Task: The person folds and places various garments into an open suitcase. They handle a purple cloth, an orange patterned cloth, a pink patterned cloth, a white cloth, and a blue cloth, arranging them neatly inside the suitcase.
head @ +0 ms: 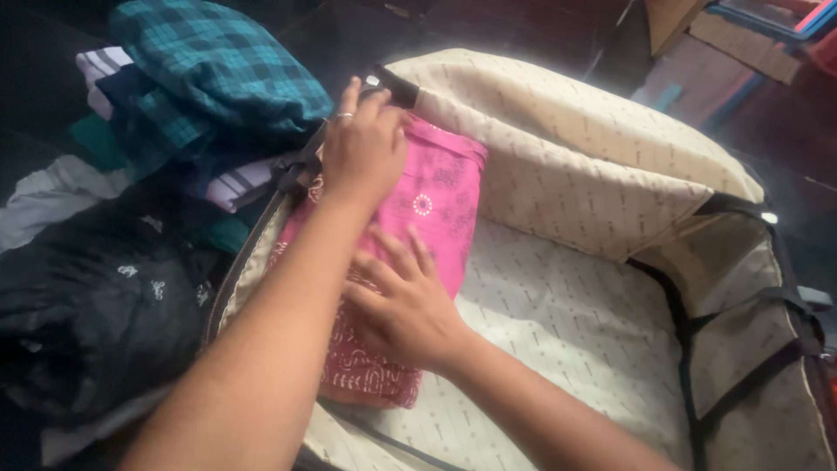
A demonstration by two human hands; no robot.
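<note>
A folded pink cloth [440, 196] with a white printed pattern lies in the left part of an open suitcase [593, 331] lined in beige fabric. My left hand [364, 146], a ring on one finger, rests flat on the far end of the cloth near the suitcase wall. Closer to me, my right hand [403, 301] presses down on the near half of the cloth with fingers spread. Neither hand grips anything.
Left of the suitcase sits a heap of clothes: a teal checked garment [214, 74] on top, striped pieces and dark fabric [96, 314] below. Black straps [697, 375] cross the suitcase's right side. Cardboard and boxes [724, 44] stand at the top right.
</note>
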